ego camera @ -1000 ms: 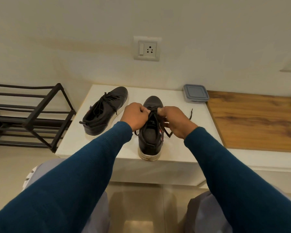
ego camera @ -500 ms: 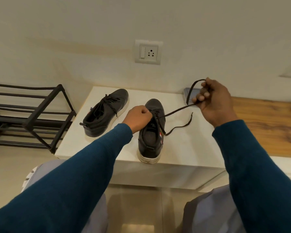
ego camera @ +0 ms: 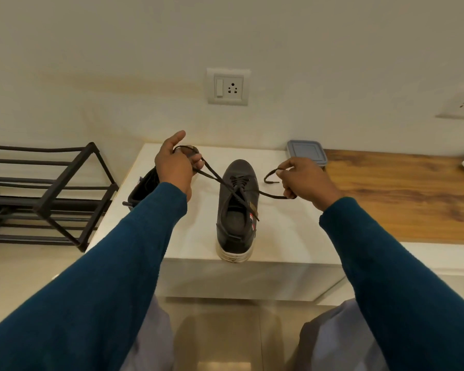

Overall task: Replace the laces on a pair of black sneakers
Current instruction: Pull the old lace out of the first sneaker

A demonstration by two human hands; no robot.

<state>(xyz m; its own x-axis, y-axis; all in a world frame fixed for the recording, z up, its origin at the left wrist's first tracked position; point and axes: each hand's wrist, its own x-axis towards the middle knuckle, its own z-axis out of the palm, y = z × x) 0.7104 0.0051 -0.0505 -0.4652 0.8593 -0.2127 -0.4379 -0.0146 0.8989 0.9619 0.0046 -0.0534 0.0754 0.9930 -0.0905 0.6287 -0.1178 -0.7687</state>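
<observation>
- From your head view, a black shoe (ego camera: 236, 210) stands on the white bench (ego camera: 284, 231), right in front of you. Its toe points at the wall and its heel sits at the near edge.
- A dark lace (ego camera: 237, 181) runs through the holes near the toe. Its two loose parts come up, cross over the shoe and go out to both sides.
- Your left hand (ego camera: 173, 167) is up in the air, left of the shoe. Its fingers are curled round one part of the lace, which loops over them. The thumb sticks up.
- Your right hand (ego camera: 304, 183) is up too, right of the shoe. Its fingers pinch the other part of the lace, and the tip curls out past your fingers toward the shoe.
- The other shoe (ego camera: 145, 188) lies on the bench behind your left hand and arm, so you see only part of it.
- A grey box (ego camera: 306, 152) with a lid sits at the back of the bench, by the wall.
- A wood top (ego camera: 399, 196) joins the bench on the right.
- A black rack (ego camera: 51, 194) stands on the floor to the left.
- A socket (ego camera: 228, 87) is on the wall above the shoe.
</observation>
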